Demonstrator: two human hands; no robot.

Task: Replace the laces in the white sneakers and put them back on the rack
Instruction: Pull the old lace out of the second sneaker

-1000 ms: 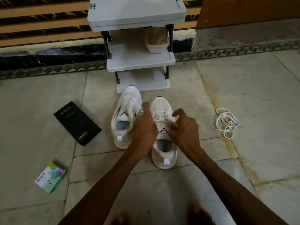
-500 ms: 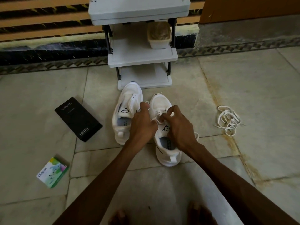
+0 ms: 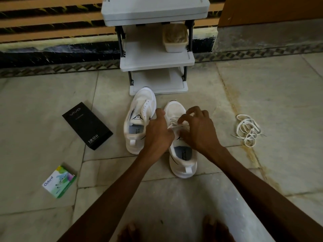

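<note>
Two white sneakers stand side by side on the tiled floor in front of a grey shoe rack (image 3: 157, 58). The left sneaker (image 3: 138, 119) shows open eyelets with no lace visible. Over the right sneaker (image 3: 183, 158), both hands work at its lace (image 3: 176, 127). My left hand (image 3: 157, 133) grips the lace at the shoe's inner side. My right hand (image 3: 199, 130) pinches the lace over the tongue, fingers curled. A loose white lace (image 3: 248, 131) lies coiled on the floor to the right.
A black phone box (image 3: 87, 125) lies left of the sneakers, and a small green and white carton (image 3: 59, 181) nearer to me. A beige tub (image 3: 175, 40) sits on the rack's middle shelf. My feet (image 3: 215, 229) show at the bottom edge.
Both hands have kept working the lace on the right sneaker, shifting slightly over the tongue. The sneakers and the loose lace have stayed where they were.
</note>
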